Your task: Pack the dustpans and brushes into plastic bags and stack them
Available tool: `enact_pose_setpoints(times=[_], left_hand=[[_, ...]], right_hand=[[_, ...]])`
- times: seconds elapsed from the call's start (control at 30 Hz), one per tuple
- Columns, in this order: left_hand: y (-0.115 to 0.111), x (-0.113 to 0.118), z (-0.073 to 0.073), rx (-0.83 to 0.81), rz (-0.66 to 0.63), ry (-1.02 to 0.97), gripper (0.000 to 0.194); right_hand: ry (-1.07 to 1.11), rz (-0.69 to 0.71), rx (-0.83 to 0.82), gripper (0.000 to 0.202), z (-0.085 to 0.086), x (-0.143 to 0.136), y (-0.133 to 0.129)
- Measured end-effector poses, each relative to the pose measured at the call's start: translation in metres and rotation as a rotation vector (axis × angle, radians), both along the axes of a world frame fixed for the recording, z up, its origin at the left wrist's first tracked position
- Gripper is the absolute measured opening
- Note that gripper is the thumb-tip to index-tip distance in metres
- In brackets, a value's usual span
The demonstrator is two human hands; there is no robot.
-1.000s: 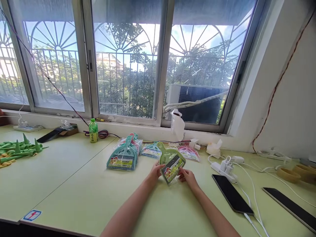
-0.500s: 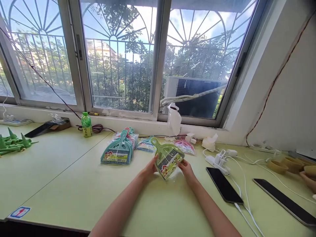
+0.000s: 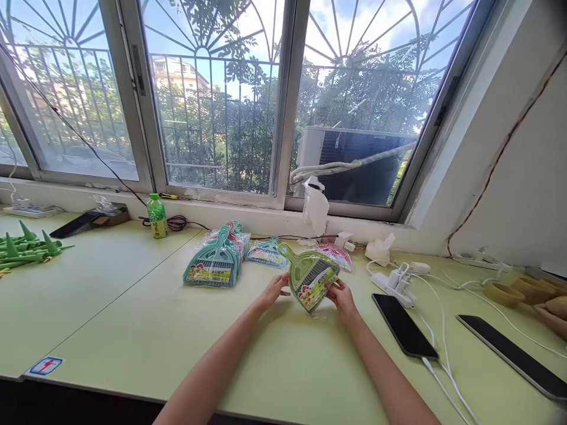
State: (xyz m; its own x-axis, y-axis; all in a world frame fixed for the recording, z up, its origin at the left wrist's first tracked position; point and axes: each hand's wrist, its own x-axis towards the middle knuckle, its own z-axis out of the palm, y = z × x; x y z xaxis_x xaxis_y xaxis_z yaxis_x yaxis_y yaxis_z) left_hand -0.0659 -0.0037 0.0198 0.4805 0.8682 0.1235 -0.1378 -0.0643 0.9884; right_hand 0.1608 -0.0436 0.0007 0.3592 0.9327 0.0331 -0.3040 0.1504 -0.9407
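A green dustpan-and-brush set in clear wrapping is held up tilted over the table, its handle to the upper left and a printed label across the bristles. My right hand grips its right edge, thumb in front. Close beside its left edge is my left hand, fingers apart; whether the fingertips still touch the wrapping is hard to tell. To the left lies a pile of wrapped teal and red dustpan sets. Behind are a flat light-blue set and a pink set, partly covered by the green one.
A green-capped bottle stands near the window sill. Right of my hands are a phone on a cable, a power strip and a dark tablet-like device. Green cone-shaped pieces lie far left, brown bowls far right.
My left hand has loosened from the left edge of the green set, its fingers now spread. The set has shifted slightly right in my right hand. The view has moved a little.
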Motion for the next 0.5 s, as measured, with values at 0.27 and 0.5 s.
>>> enact_pose_setpoints(times=[0.27,0.5], left_hand=[[0.012,-0.007,0.003,0.188,0.553,-0.159,0.062],[-0.002,-0.011,0.012,0.346,0.817,-0.125,0.054]], right_hand=[[-0.021,0.034,0.031,0.071,0.018,-0.022,-0.006],[-0.1,0.029,0.026,0.089,0.019,-0.005,-0.007]])
